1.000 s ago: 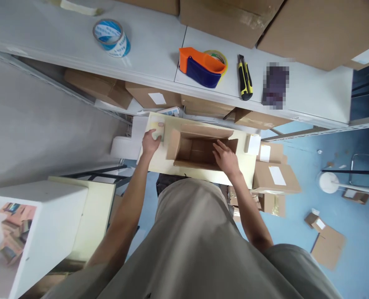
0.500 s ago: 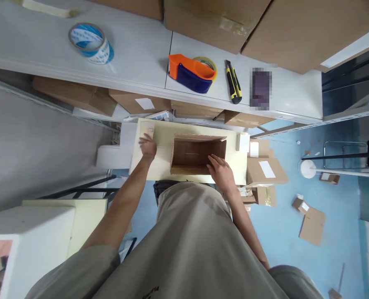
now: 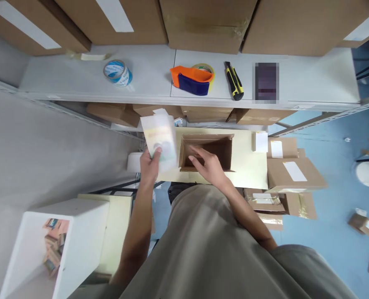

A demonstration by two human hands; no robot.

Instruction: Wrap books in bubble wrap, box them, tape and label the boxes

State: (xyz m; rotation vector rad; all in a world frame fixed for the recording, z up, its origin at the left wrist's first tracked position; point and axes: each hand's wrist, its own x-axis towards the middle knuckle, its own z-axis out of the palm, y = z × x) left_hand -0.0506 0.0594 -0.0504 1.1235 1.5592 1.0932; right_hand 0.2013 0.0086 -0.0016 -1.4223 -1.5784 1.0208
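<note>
My left hand (image 3: pixel 150 167) is closed around a white printed carton (image 3: pixel 159 139) with pale yellow and green print, its thumb across the front. The carton is raised to the left of an open cardboard box (image 3: pixel 234 153) and is slightly blurred. My right hand (image 3: pixel 210 166) hovers over that box's opening, thumb and fingers apart, with nothing in it. The box sits on a pale yellow table (image 3: pixel 249 168), its inside dark and partly covered by my hand. A small white box (image 3: pixel 261 142) stands near the table's right end.
On the grey shelf (image 3: pixel 150 89) ahead lie a tape roll (image 3: pixel 118 73), an orange tape dispenser (image 3: pixel 190 81) and a utility knife (image 3: pixel 234 81). Large cartons (image 3: pixel 207 25) stand behind. Cardboard boxes (image 3: pixel 292 170) are stacked right of the table; a white bin (image 3: pixel 87 224) is at lower left.
My left hand has lifted the printed carton from the table's left end and brought it up and right. My right hand has shifted from the box's right edge over its opening. The view has shifted.
</note>
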